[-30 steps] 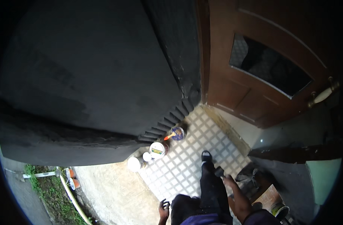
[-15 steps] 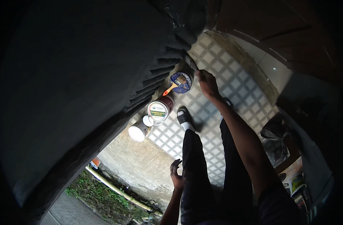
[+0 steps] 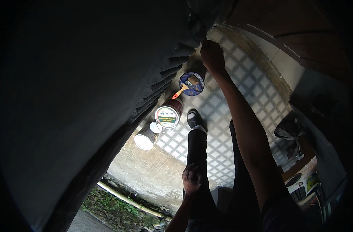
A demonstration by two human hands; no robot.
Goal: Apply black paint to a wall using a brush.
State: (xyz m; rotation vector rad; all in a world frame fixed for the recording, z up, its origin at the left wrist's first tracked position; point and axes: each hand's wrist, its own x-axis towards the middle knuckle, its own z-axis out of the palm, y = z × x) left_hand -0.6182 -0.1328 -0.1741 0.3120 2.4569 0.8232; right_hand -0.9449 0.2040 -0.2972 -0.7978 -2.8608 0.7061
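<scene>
My right hand (image 3: 212,56) is closed round a slim, flat-ended hand tool, reaching up to the dark wall (image 3: 107,69) by its ragged edge. Shadow hides most of the tool, and I cannot tell a brush from a scraper. My left hand (image 3: 192,178) lies against my left trouser leg, fingers loosely bent and slightly apart, holding nothing. Below the right hand, a wooden-handled paintbrush (image 3: 180,91) with a red-orange tip rests across a round, blue-stained paint container (image 3: 197,89). Nearer stands a dark red paint can (image 3: 177,103) with a printed white-and-green lid.
A white pail (image 3: 144,142) lies tilted beside the can, with a small white round lid (image 3: 155,127) next to it. The patterned tile floor (image 3: 219,154) bears my sandalled foot (image 3: 194,119). A dark plastic bag (image 3: 288,129) and clutter stand right. A pole (image 3: 130,201) borders greenery.
My right hand has moved up and away with the tool, further along the wall edge. My left hand has come to the right, onto the trouser leg. The view has shifted slightly.
</scene>
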